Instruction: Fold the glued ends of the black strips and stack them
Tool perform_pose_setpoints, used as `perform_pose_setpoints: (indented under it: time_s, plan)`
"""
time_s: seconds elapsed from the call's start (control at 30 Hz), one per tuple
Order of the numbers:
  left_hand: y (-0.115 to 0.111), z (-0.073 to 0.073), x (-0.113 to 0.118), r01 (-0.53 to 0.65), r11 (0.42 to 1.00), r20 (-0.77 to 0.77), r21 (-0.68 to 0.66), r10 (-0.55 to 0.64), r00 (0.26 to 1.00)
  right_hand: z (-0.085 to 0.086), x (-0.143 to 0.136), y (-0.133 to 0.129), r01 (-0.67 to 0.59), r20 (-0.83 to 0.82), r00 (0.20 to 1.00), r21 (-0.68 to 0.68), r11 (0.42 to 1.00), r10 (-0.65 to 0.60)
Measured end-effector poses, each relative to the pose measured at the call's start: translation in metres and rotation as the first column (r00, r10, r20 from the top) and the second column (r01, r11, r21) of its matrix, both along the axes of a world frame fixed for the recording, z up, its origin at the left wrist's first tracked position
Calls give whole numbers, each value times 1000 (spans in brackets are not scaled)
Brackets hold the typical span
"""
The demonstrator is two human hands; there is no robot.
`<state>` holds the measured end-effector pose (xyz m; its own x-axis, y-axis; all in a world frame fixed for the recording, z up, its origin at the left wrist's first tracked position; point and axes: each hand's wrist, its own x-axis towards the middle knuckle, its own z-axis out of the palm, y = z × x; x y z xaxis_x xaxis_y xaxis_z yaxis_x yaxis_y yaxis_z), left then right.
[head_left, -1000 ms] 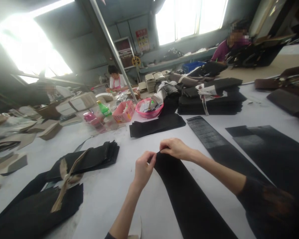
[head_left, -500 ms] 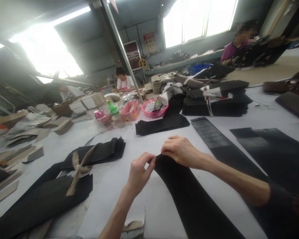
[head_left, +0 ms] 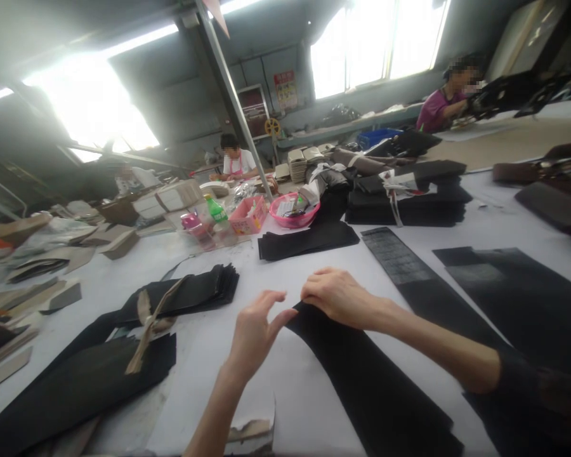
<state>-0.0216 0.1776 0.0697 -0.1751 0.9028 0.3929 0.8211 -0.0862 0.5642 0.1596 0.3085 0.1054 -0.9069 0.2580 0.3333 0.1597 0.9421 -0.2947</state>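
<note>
Pinches the strip [head_left: 375, 381] at one end with right hand [head_left: 335, 297]. Holds left hand [head_left: 251, 333] spread near that end.

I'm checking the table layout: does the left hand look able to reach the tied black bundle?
Probably yes: the left hand is open, and white tabletop lies between it and the tied black bundle, with nothing visible blocking.

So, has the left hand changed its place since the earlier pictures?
Yes. Against the left black bundle, the left hand has moved slightly to the left, nearer to it, and its pinch has opened.
</note>
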Motion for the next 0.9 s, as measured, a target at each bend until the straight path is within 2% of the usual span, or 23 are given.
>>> perform_pose_setpoints:
  time_s: [0.1,0.17,0.43,0.5,0.53,0.63,0.7,0.77,0.83,0.9]
  plan:
    - [10,9,20,94,992,-53,-89,-99,994,2,-5,-7,-32,5,999,63,998,32]
    - [9,9,24,105,991,-50,-77,-109,993,3,-1,-7,-42,9,999,110,993,41]
    - [-7,9,23,122,988,-23,-93,-125,992,11,10,-6,-72,50,997,193,979,63]
    - [-14,9,16,103,990,0,-98,-104,995,10,17,7,-22,55,998,213,977,11]
    - [-19,9,11,79,992,15,-94,-77,997,9,24,17,43,40,998,208,977,-53]
    - [-35,2,-6,-14,995,93,-101,24,995,-1,47,51,330,-34,944,90,940,-328]
    - [-42,-4,-13,-35,990,163,-138,57,985,-11,57,63,401,-18,915,-64,914,-403]
    - [-44,-9,-14,-32,987,221,-158,67,973,-20,55,60,337,-9,939,-198,920,-345]
    - [-41,-12,-9,-36,988,244,-148,72,967,-24,44,46,220,-49,968,-293,930,-245]
    - [-38,-11,-4,-40,990,247,-137,74,966,-25,27,28,116,-109,979,-387,915,-170]
